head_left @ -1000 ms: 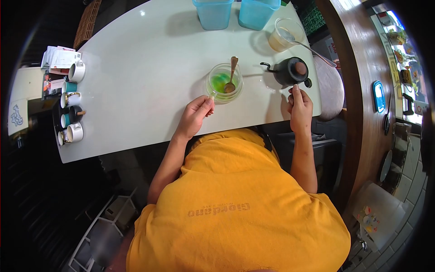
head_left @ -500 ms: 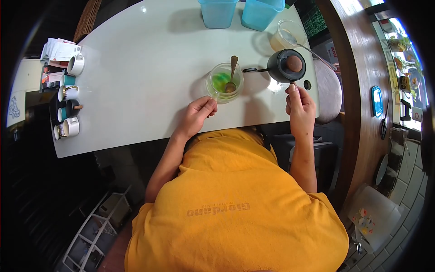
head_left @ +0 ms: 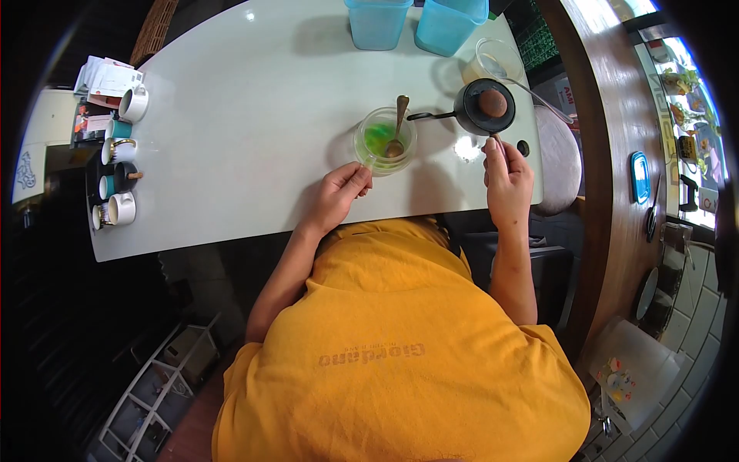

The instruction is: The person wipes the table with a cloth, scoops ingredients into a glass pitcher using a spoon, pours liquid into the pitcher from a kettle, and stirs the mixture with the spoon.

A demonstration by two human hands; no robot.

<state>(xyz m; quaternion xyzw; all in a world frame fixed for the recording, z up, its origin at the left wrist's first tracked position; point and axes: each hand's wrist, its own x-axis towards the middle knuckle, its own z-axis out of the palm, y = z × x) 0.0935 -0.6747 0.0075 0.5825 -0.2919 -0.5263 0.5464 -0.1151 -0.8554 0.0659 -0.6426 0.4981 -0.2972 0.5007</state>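
Note:
My left hand (head_left: pixel 344 190) is closed on the handle of a clear glass cup (head_left: pixel 364 158) at the middle of the white table. Green stuff lies inside the cup, and a metal spoon (head_left: pixel 401 115) leans in it, its handle above the rim. My right hand (head_left: pixel 508 174) grips the handle of a black kettle (head_left: pixel 469 110) with a round brown lid knob. The kettle is raised over the table, and its thin spout points left, its tip close to the cup's right rim. Whether anything flows from the spout cannot be made out.
Two blue plastic containers (head_left: pixel 377 27) stand at the table's far edge. Behind the kettle is a clear plastic cup (head_left: pixel 493 55) with a long spoon (head_left: pixel 548 104). Several cups (head_left: pixel 122 208) line the left edge beside papers (head_left: pixel 112 82). A grey stool (head_left: pixel 560 162) sits right of the table.
The kettle has been lifted and moved left in my right hand, so its spout has come close to the glass cup. My left hand still holds the cup's handle.

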